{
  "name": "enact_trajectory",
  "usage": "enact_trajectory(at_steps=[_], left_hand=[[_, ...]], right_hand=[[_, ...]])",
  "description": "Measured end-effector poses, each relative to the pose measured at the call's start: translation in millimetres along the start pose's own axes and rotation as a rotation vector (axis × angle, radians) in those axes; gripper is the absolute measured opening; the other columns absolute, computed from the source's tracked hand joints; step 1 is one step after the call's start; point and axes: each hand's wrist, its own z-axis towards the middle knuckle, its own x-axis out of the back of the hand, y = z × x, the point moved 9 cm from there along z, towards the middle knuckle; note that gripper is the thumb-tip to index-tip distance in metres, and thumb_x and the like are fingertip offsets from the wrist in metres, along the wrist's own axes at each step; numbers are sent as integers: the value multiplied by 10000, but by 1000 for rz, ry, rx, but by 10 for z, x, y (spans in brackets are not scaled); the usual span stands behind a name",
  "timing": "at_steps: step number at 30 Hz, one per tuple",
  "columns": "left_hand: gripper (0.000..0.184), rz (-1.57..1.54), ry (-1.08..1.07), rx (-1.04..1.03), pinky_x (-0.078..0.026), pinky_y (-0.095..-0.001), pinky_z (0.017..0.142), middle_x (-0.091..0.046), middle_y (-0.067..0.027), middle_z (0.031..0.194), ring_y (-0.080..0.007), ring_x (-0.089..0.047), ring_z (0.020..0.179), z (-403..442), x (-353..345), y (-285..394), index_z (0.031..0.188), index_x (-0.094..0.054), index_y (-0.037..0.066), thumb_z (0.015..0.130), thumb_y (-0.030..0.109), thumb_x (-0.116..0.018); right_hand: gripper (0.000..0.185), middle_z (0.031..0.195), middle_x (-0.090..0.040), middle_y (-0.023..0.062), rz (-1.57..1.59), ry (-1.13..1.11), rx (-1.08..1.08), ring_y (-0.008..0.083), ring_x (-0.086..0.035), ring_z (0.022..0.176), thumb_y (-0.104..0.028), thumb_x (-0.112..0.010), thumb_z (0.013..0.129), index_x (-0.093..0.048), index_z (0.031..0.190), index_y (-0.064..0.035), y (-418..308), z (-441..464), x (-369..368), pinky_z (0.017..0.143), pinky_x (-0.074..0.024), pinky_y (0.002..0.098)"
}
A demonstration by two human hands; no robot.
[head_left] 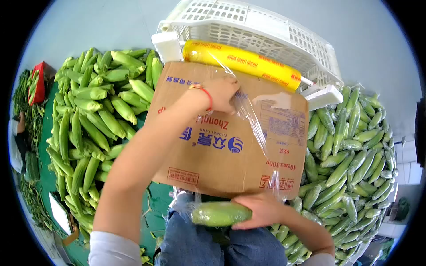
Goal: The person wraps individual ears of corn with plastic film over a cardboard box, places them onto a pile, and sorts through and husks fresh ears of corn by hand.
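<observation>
My right hand (262, 210) grips one end of an ear of corn (221, 214), green in its husk and wrapped in clear film, just above my lap. My left hand (223, 95), a red string at its wrist, is over the upper part of a cardboard box panel (177, 146). Its fingers are closed at the edge of a strip of plastic wrap (254, 122), which runs down the cardboard. Behind the panel lies a yellow roll of plastic wrap (242, 62) on a rod between white foam blocks.
Unwrapped corn (95, 111) is heaped on the left on a green surface (155, 217). Several film-wrapped ears (350, 164) are piled at the right. A white plastic crate (266, 26) stands behind the roll. At far left are a red container (41, 82) and another person (17, 142).
</observation>
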Motion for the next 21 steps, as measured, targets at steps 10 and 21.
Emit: enact_trajectory(at_steps=[10,21], left_hand=[[400,-2351,458,-405,-450,-528,969,-481,-221,1351,-421,-486,1237,-996,-282,887,1246,-555,76,866,195,-587],[441,-1579,983,303,-508,-324,748,-523,-51,856,-167,-574,801,-1634,-658,74,1322,-471,49,1010,340,-360]], right_hand=[[920,668,-525,137,2311,-597,457,203,-486,404,-780,-259,866,-420,1325,2,-607,340,-157,338,-414,284],[583,865,-660,185,-100,975,170,238,-661,677,-291,-773,770,-545,1244,-40,-165,-242,879,654,-559,350]])
